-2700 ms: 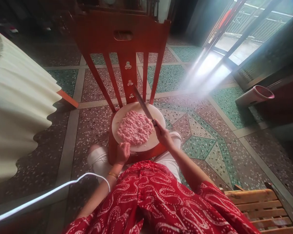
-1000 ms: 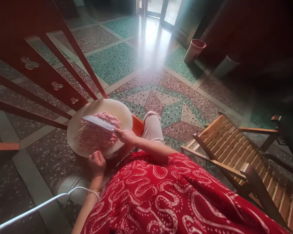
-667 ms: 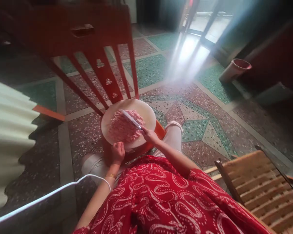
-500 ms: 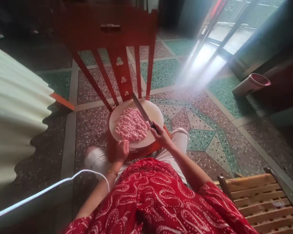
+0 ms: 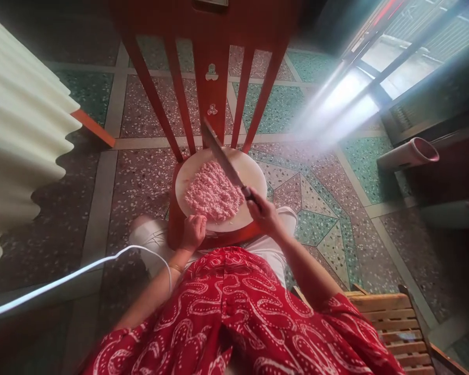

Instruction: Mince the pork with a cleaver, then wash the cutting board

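A round pale cutting board (image 5: 254, 179) lies on the seat of a red wooden chair (image 5: 175, 221). Finely chopped pink minced meat (image 5: 211, 192) is spread in a flat mound on it. My right hand (image 5: 263, 211) is closed round the dark handle of a knife (image 5: 223, 159). The long blade slants up and to the left, its tip raised in front of the chair back. At the board's near left edge, my left hand (image 5: 194, 230) is closed in a fist against the rim. Its fingertips are hidden.
The chair's slatted back (image 5: 210, 52) rises behind the board. A white cable (image 5: 82, 271) runs across my left forearm. Pale pleated cloth (image 5: 19, 130) hangs at left. A slatted wooden seat (image 5: 391, 312) is at lower right, and a white cylindrical bin (image 5: 398, 156) stands farther right.
The knife's blade has lifted, its tip now higher above the board's far edge. My left hand stays at the rim. The camera view has tilted down, showing less of the chair's top.
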Demonstrator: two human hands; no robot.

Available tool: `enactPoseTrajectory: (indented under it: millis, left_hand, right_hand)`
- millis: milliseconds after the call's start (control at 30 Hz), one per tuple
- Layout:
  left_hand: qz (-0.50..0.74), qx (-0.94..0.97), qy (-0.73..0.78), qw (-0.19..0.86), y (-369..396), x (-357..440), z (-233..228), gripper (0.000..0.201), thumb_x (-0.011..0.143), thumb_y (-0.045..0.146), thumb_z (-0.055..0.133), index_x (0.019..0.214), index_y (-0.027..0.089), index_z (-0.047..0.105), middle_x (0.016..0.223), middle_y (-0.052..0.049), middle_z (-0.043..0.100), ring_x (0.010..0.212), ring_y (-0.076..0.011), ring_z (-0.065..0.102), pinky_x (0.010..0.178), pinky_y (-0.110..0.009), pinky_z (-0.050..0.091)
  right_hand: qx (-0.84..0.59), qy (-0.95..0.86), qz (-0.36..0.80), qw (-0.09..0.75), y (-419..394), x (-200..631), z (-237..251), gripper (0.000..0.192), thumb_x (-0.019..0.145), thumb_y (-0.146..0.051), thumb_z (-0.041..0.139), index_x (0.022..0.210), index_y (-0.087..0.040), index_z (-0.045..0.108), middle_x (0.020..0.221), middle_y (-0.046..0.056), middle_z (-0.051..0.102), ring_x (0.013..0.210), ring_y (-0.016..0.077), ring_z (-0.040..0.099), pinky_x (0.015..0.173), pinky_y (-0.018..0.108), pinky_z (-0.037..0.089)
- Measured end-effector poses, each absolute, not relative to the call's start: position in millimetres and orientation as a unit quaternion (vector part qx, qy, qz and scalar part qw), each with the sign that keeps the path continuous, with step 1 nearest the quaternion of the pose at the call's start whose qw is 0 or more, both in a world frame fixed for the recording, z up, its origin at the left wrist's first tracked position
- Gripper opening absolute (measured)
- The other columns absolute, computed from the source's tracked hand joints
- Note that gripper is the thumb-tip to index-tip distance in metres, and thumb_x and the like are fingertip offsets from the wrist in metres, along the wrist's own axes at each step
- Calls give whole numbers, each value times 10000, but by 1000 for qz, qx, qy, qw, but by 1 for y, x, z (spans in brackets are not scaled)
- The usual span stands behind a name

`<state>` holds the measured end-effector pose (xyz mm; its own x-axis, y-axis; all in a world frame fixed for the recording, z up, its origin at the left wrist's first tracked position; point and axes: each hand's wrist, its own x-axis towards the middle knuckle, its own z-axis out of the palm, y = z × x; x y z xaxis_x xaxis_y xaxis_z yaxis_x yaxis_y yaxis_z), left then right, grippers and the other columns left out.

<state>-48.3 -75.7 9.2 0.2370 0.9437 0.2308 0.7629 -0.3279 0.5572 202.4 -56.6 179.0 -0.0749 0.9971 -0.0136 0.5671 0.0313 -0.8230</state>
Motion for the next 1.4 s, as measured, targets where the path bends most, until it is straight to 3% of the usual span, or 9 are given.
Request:
enactPoseTrajectory:
  millis: [100,300,533,733,933,1000,1133,1333,1400]
  left_hand:
    - [268,765,561,170,-76,-48,7,261,943,286,345,868,195,579,850,-97,648,806,-238,535,760,-378,381]
    - [262,757,577,158,-75,-45,7,283,943,291,342,820,192,577,785,-93,630,767,-237,534,713,-365,367]
    - [271,767,560,155,-74,-47,4,299,949,296,326,858,187,590,818,-95,634,760,-226,521,716,-360,373]
    - [256,759,577,162,-75,-45,7,306,946,307,333,818,189,585,785,-97,620,765,-233,531,707,-357,371]
    - [275,758,564,178,-76,-47,4,295,950,306,329,866,192,588,840,-95,644,809,-236,525,762,-376,378]
    - [272,756,566,184,-77,-47,4,290,948,307,336,870,192,590,842,-93,642,809,-234,524,759,-376,376]
    - [269,751,575,180,-77,-45,8,291,946,304,343,834,187,585,815,-91,632,782,-231,524,724,-365,366]
    - [269,762,562,174,-76,-46,9,289,946,289,336,857,192,593,820,-91,640,786,-236,517,732,-371,363]
    - [267,760,567,175,-76,-46,8,290,947,289,335,864,192,595,826,-91,640,795,-235,515,740,-372,364]
  right_hand:
    - [-613,-645,297,347,-50,197,177,483,906,-381,398,1330,-162,477,991,100,666,868,196,620,785,320,497]
    - [-656,-640,373,142,-43,193,140,293,885,-366,397,946,-168,603,724,48,612,659,181,551,636,283,434]
    - [-630,-672,287,264,-42,181,170,342,917,-393,335,1081,-169,535,811,62,624,709,180,558,679,273,412]
    - [-667,-644,365,81,-34,183,141,299,905,-397,360,749,-201,522,641,26,557,606,163,517,590,254,373]
    - [-634,-679,283,237,-29,178,169,330,934,-428,291,904,-205,532,739,48,589,667,176,543,639,271,406]
    - [-653,-668,293,204,-30,175,157,299,929,-391,314,924,-193,538,750,62,597,688,187,553,648,280,413]
    - [-675,-633,373,68,-29,180,141,318,918,-412,346,740,-206,511,621,25,538,606,170,516,585,263,384]
    - [-633,-684,296,210,-20,182,175,371,927,-488,281,840,-220,523,702,34,577,645,176,540,630,274,405]
    - [-638,-687,282,205,-15,176,168,358,931,-453,282,911,-207,542,766,66,609,697,197,569,670,294,422]
